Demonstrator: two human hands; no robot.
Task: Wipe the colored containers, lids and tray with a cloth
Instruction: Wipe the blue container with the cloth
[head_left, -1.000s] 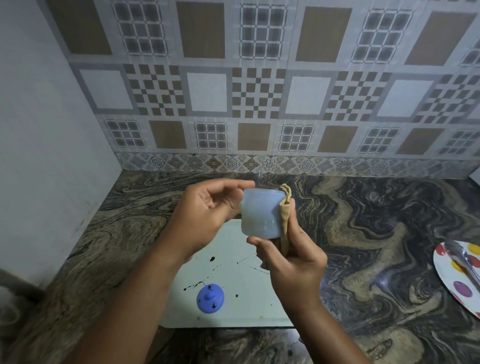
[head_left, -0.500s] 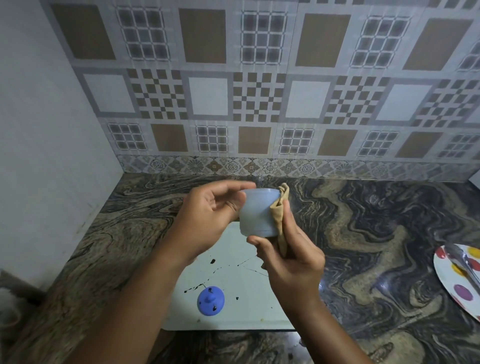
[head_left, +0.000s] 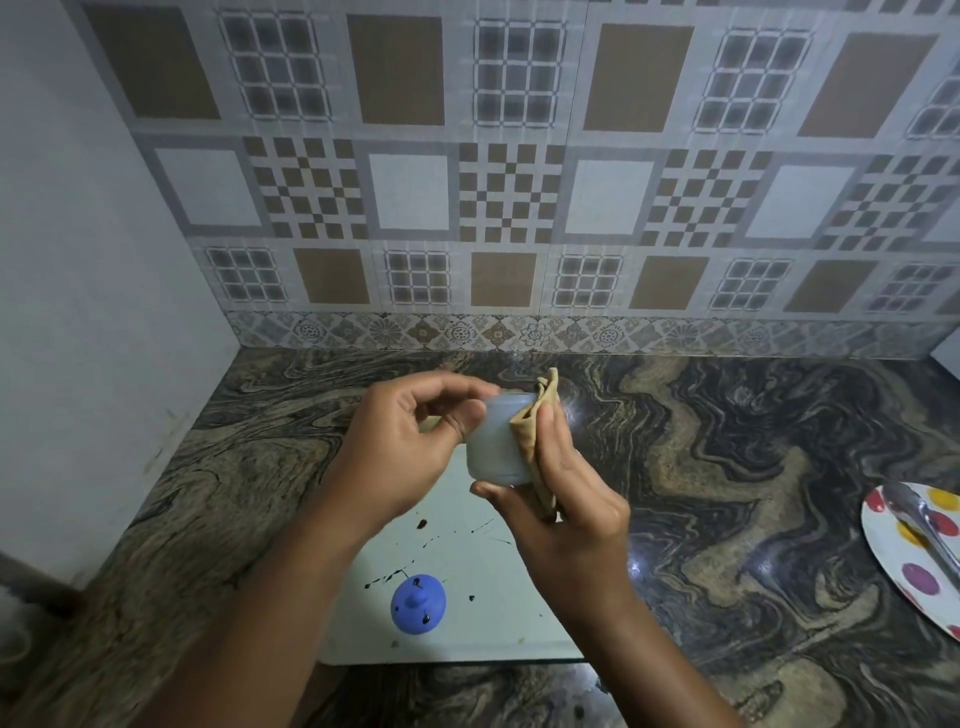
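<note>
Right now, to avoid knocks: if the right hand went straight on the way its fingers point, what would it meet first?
The right hand points forward, along the cloth pressed on the pale blue container. Beyond, the way looks free to the tiled wall; depth is unclear.

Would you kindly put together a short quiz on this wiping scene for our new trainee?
1. True or false: the blue lid lies on the tray, apart from both hands.
2. The left hand holds the pale container. What does the right hand press against its side? A) a sponge B) a cloth C) a brush
3. Fill in: the spotted plate lies at the ____ edge of the counter in view.

Key: 1 true; 2 B; 3 right.
</note>
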